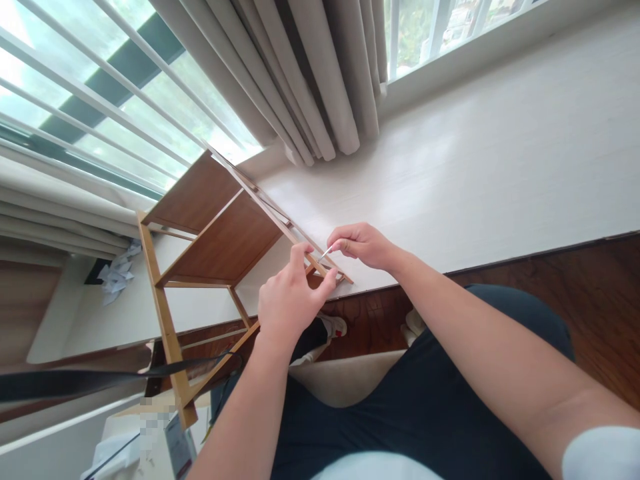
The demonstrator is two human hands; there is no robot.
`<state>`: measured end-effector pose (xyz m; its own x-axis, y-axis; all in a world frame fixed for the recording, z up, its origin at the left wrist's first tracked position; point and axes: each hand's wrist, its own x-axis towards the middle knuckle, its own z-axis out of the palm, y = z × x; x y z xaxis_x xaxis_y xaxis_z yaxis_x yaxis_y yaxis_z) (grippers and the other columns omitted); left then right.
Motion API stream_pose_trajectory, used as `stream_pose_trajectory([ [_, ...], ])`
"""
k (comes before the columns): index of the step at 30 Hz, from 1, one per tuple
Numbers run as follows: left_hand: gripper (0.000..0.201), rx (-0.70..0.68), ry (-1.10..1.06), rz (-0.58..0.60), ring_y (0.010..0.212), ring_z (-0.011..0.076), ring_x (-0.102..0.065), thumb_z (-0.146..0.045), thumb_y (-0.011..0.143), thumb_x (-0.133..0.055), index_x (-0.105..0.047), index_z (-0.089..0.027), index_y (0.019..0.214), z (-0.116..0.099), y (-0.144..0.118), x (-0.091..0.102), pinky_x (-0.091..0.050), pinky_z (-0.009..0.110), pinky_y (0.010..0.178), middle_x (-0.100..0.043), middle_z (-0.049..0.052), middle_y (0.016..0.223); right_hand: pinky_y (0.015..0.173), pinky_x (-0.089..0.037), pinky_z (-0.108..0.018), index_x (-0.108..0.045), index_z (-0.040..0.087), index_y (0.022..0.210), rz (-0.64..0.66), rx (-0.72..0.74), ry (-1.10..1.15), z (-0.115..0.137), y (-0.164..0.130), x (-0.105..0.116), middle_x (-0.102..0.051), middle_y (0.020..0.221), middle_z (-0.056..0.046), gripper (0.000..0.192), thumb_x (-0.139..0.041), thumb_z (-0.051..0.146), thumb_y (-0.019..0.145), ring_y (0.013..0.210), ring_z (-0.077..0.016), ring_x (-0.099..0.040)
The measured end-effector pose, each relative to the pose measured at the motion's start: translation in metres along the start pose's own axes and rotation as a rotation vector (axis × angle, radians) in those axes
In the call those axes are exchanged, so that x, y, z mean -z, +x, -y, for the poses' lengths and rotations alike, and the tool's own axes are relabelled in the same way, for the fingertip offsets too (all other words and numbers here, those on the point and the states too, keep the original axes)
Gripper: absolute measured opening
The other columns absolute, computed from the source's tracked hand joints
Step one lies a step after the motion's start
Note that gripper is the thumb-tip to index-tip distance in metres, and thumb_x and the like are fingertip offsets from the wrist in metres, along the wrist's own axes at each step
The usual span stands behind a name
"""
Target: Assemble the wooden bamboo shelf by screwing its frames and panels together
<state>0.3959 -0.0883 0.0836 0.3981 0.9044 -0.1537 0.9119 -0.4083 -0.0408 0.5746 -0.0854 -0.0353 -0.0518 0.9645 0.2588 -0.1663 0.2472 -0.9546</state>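
Left hand [290, 300] grips wooden shelf rack [220, 247] leg, steadying it (rack tipped sideways); right hand [363, 245] pinches thin metal tool [327, 253] against the joint.

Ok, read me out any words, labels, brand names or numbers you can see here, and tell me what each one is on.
No text can be read.
The printed sheet or box at the bottom left, below the wooden shelf frame, is partly blurred out, and what remains is too small to read.
The crumpled paper on the sill shows no legible print.
The thin metal tool in the right hand and the left hand on the frame bear no markings.
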Motion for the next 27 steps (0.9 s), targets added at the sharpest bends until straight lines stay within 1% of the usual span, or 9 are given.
stream_pose_trajectory([
  [11,0.05,-0.001,-0.001,-0.002,0.095,0.0322,-0.072,-0.063,0.09,-0.048,-0.046,-0.032,0.129,0.0,0.0001,-0.0004,-0.05,0.037,0.079,-0.075,0.005,0.104,0.06,-0.032,-0.025,-0.072,0.014,0.085,-0.004,0.007,-0.007,0.0004,-0.0002,0.0002,-0.048,0.063,0.004,0.039,-0.068,0.052,0.089,0.061,-0.0105,-0.04],
  [15,0.051,0.006,0.006,0.006,0.095,0.032,-0.072,-0.064,0.09,-0.048,-0.046,-0.032,0.129,-0.0007,0.0006,0.0,-0.05,0.037,0.08,-0.075,0.005,0.104,0.06,-0.032,-0.025,-0.071,0.013,0.082,0.011,0.01,-0.018,0.0011,-0.0003,0.0009,-0.048,0.063,0.004,0.041,-0.067,0.054,0.089,0.061,-0.0104,-0.04],
  [20,0.05,0.012,0.006,0.014,0.095,0.0321,-0.072,-0.062,0.091,-0.048,-0.046,-0.031,0.13,-0.002,0.0002,0.0016,-0.05,0.037,0.08,-0.075,0.004,0.104,0.06,-0.032,-0.026,-0.072,0.013,0.088,-0.003,0.009,-0.024,-0.0003,-0.0006,0.0005,-0.048,0.063,0.003,0.046,-0.065,0.058,0.089,0.061,-0.0111,-0.04],
  [24,0.05,0.017,0.007,0.024,0.096,0.0324,-0.072,-0.062,0.091,-0.048,-0.046,-0.031,0.13,-0.0032,-0.0005,0.0032,-0.05,0.038,0.08,-0.075,0.005,0.105,0.059,-0.032,-0.026,-0.072,0.013,0.083,0.005,0.007,-0.022,0.0009,-0.0001,0.0004,-0.048,0.063,0.003,0.044,-0.067,0.057,0.088,0.061,-0.0111,-0.039],
  [27,0.05,0.026,0.011,0.028,0.097,0.0321,-0.072,-0.061,0.09,-0.049,-0.046,-0.031,0.131,-0.0036,-0.0005,0.0035,-0.05,0.037,0.081,-0.075,0.005,0.104,0.059,-0.032,-0.025,-0.072,0.013,0.084,-0.006,0.004,-0.015,0.0021,0.0003,0.0002,-0.048,0.063,0.003,0.045,-0.067,0.058,0.088,0.061,-0.0114,-0.04],
])
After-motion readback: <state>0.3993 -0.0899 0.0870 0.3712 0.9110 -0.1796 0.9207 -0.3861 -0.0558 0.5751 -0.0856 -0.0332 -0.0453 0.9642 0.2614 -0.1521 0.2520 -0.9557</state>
